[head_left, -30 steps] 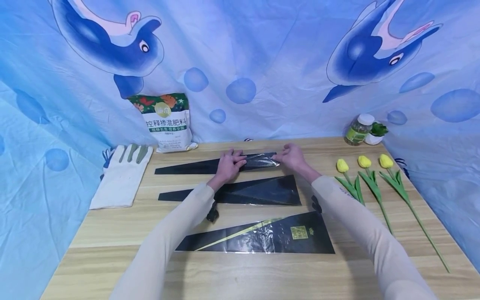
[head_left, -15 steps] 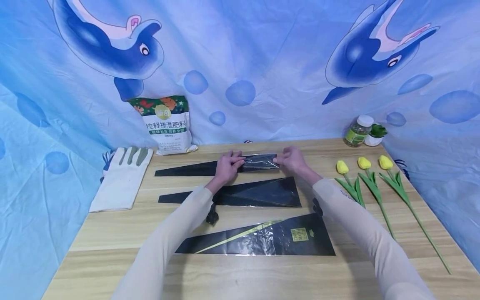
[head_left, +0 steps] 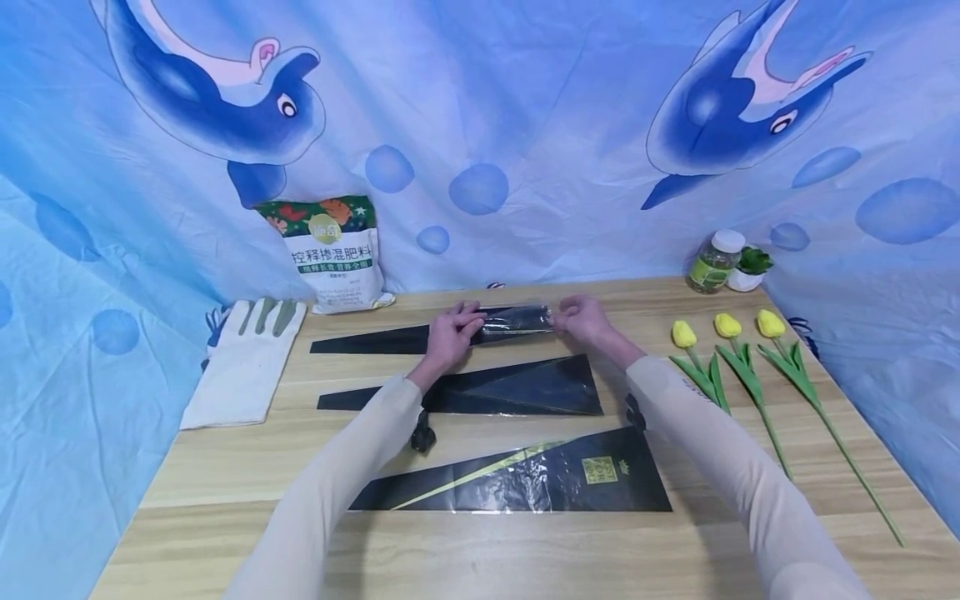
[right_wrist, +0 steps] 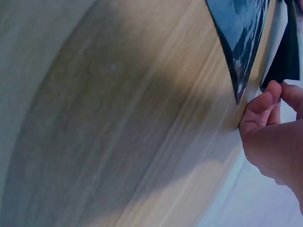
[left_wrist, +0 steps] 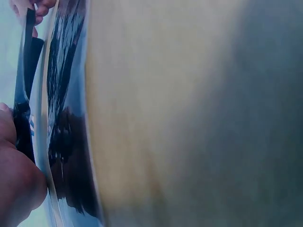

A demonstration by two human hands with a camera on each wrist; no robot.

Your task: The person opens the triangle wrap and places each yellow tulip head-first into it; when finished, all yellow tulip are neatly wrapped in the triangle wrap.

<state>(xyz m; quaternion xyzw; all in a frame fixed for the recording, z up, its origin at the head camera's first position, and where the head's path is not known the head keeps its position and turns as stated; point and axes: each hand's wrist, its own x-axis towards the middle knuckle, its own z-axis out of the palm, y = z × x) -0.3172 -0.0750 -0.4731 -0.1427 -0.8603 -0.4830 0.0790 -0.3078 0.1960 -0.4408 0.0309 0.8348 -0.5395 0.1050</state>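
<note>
Three tapered black plastic flower sleeves lie in rows in the head view. At the far sleeve point(head_left: 517, 321), my left hand point(head_left: 450, 337) pinches the film near its middle, thumb and forefinger close together. My right hand point(head_left: 585, 321) pinches the wide right end, and the shiny film stretches between both hands. In the right wrist view, thumb and fingertips of the right hand point(right_wrist: 270, 116) meet at the dark film's corner. The left wrist view has the left hand point(left_wrist: 21, 184) at its lower left edge, beside the raised film. Closer lie the middle sleeve point(head_left: 525, 385) and the gold-printed near sleeve point(head_left: 517, 479).
Three yellow tulips point(head_left: 757, 392) lie along the right side of the wooden table point(head_left: 480, 554). Behind them stand a lidded jar point(head_left: 712, 262) and a small potted plant point(head_left: 750, 268). White gloves point(head_left: 243, 367) and a fertilizer bag point(head_left: 341, 258) occupy the back left, before a blue curtain point(head_left: 570, 208).
The right end of the far sleeve has lifted and bent between my hands. The left hand has shifted slightly left, its thumb and forefinger drawn closer. The other sleeves have stayed put.
</note>
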